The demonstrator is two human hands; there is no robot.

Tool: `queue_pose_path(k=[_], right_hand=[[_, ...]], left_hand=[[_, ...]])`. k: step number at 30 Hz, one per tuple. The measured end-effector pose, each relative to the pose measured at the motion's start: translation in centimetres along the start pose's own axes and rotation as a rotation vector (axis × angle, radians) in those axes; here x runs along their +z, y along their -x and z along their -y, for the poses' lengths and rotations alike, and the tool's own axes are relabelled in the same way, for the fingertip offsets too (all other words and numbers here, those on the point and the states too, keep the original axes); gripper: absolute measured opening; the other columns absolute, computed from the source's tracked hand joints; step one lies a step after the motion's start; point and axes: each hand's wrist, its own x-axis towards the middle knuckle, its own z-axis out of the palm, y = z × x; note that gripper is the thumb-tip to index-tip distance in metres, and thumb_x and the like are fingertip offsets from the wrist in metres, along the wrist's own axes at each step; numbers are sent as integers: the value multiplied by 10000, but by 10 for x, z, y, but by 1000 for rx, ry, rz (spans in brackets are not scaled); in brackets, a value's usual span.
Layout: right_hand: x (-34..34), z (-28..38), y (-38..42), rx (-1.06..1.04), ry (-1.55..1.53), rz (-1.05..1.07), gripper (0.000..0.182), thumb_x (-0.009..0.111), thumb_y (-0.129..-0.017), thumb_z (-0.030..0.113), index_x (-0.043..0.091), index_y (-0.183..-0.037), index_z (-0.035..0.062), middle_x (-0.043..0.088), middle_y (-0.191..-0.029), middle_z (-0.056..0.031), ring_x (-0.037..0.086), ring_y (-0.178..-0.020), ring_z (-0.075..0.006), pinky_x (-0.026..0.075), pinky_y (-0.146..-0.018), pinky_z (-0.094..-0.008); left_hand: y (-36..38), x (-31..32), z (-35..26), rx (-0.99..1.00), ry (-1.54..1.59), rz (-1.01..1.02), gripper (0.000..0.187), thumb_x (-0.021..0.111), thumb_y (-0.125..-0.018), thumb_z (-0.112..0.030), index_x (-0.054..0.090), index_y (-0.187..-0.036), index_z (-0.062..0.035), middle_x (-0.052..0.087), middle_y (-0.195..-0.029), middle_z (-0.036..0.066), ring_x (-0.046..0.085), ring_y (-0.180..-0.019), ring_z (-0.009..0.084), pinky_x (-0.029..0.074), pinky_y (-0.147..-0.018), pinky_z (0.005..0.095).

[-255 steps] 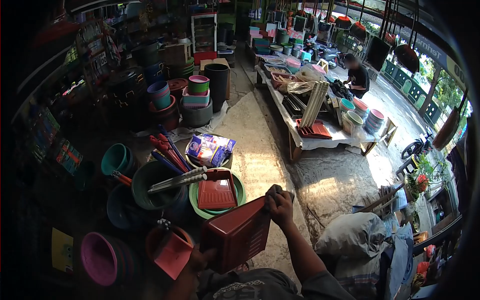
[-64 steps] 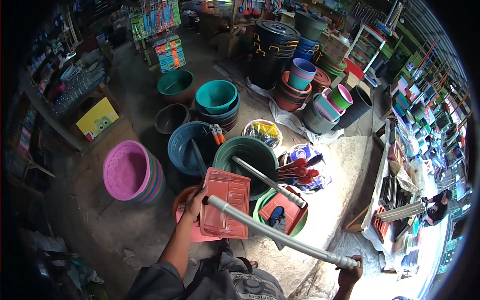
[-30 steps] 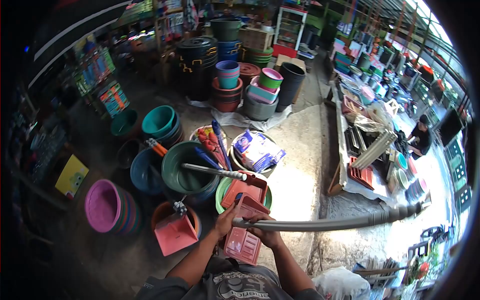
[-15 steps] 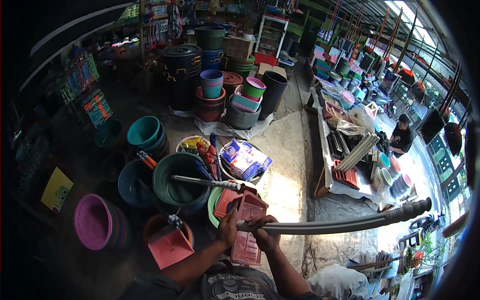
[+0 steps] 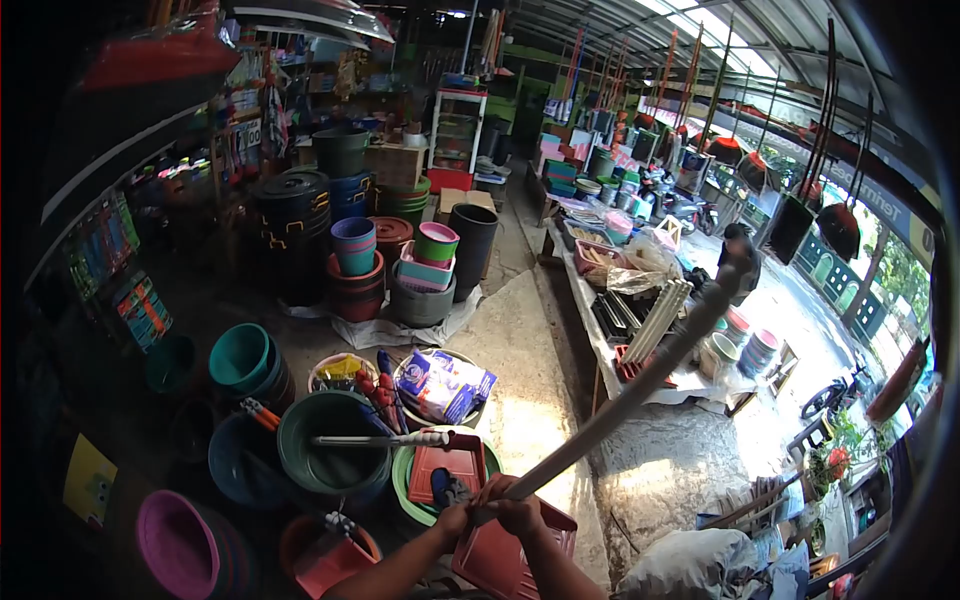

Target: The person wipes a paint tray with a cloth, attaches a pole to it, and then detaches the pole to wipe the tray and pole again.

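A long grey pole (image 5: 620, 420) slants up to the right across the view, its far end smeared by motion. My right hand (image 5: 512, 508) is wrapped round it near the low end. My left hand (image 5: 455, 517) is closed at the very bottom end, right beside the right hand. Under my forearms lies a red ridged paint tray (image 5: 540, 545). Just beyond my hands, a second red tray (image 5: 448, 462) rests over a green tub (image 5: 405, 475), with a dark blue object (image 5: 442, 487) on it.
A green bucket (image 5: 325, 420) stands ahead with a grey-handled tool (image 5: 370, 440) across it. Blue-white packets (image 5: 445, 385) fill a basin. Pink tubs (image 5: 178, 540) are stacked at left. A goods table (image 5: 650, 395) runs along the right, with a person (image 5: 740, 260) beyond it.
The pole has swung from nearly level to steeply raised, its far end going up and leftward. My hands have moved slightly down, and the view has shifted to the right.
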Motion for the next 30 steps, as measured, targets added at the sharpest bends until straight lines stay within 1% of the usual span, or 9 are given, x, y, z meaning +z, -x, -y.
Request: queue_pose_path(k=[1, 3, 11, 13, 21, 23, 25, 27, 30], right_hand=[[-1, -15, 3, 123, -261, -82, 119, 629, -666, 3, 531, -732, 5, 589, -789, -147, 601, -703, -259, 514, -663, -377], [0, -29, 6, 91, -135, -179, 110, 605, -654, 1, 506, -702, 4, 551, -698, -130, 581, -622, -259, 510, -609, -385], [21, -31, 22, -78, 282, -390, 96, 556, -690, 61, 520, -725, -21, 565, -611, -100, 589, -557, -180, 491, -512, -295], [30, -23, 25, 53, -119, -454, 81, 552, -700, 46, 523, -743, -17, 567, -618, -100, 601, -570, -182, 501, -524, -298], [-4, -28, 23, 136, 181, -410, 139, 627, -739, 33, 535, -838, -2, 606, -795, -94, 626, -740, -181, 521, -670, -299], [-16, -27, 33, 70, 95, -513, 154, 619, -765, 28, 536, -892, 7, 610, -871, -91, 617, -841, -182, 514, -741, -316], [-39, -20, 51, 224, 243, -495, 166, 606, -772, -23, 539, -921, 2, 619, -919, -108, 613, -908, -195, 510, -791, -326], [-73, -55, 76, 129, 149, -463, 193, 631, -770, -10, 557, -948, -3, 623, -937, -109, 612, -898, -184, 511, -788, -322], [-94, -56, 111, 137, 377, -511, 174, 670, -763, 68, 592, -905, 3, 626, -838, -62, 617, -794, -153, 509, -711, -316]], left_hand=[[1, 0, 2, 1, -15, 12, 404, 403, -957, -304, 520, -1190, 5, 558, -1115, 66, 551, -993, 126, 441, -858, 248], [0, 0, 13, -24, -53, -219, 403, 448, -934, -325, 564, -1131, 8, 580, -1038, 74, 570, -933, 132, 452, -837, 263], [-33, -31, 72, 230, 28, -248, 379, 487, -909, -348, 615, -1005, -4, 610, -937, 63, 592, -828, 125, 469, -731, 264], [-38, -33, 75, 149, 115, -288, 357, 472, -919, -325, 620, -988, -8, 614, -916, 63, 589, -814, 119, 465, -738, 270], [-52, -47, 77, 75, -38, 144, 416, 434, -923, -404, 512, -1163, -73, 587, -1036, 57, 581, -926, 151, 485, -783, 302], [-35, -27, 70, -104, 240, 148, 395, 399, -932, -407, 504, -1179, -117, 590, -1062, 73, 589, -940, 186, 481, -807, 326], [-66, -69, 111, -211, 218, 192, 457, 411, -928, -386, 426, -1264, -76, 530, -1154, 147, 519, -1081, 296, 424, -923, 457], [-82, -75, 127, -308, 185, 224, 347, 488, -897, -419, 573, -958, -88, 576, -829, 43, 553, -761, 192, 454, -792, 283], [-65, -18, 107, -158, -275, 127, 416, 473, -840, -540, 540, -795, -132, 501, -702, 27, 507, -714, 220, 448, -761, 327]])
